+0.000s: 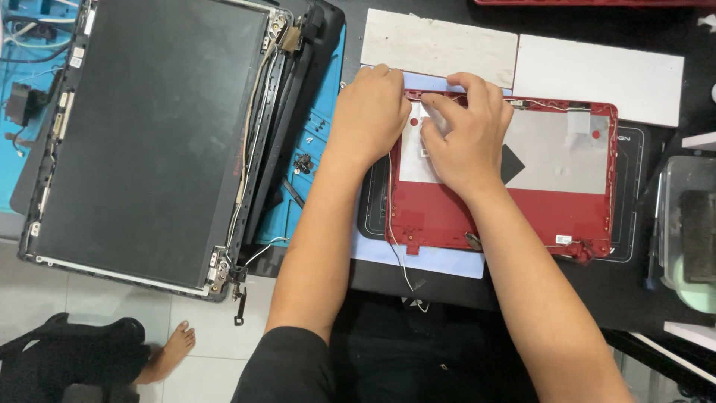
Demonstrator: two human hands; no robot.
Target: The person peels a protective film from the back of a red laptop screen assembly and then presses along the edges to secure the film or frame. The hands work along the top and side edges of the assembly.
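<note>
Hands [418,127] on red lid [552,216], screen [149,127] beside.

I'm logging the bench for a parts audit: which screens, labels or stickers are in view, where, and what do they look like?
Laptop screen panel: left, on the blue mat, large dark rectangle, unlit.
Small white label: red lid shell, lower right corner.
Round red stickers: on the shell's silver foil.
Both hands, left hand and right hand, rest on the shell's upper left.

A bare dark rectangular screen panel [145,134] lies at left, partly over the counter's edge. Small white labels [563,239] sit on the red lid's [522,213] lower edge.
</note>
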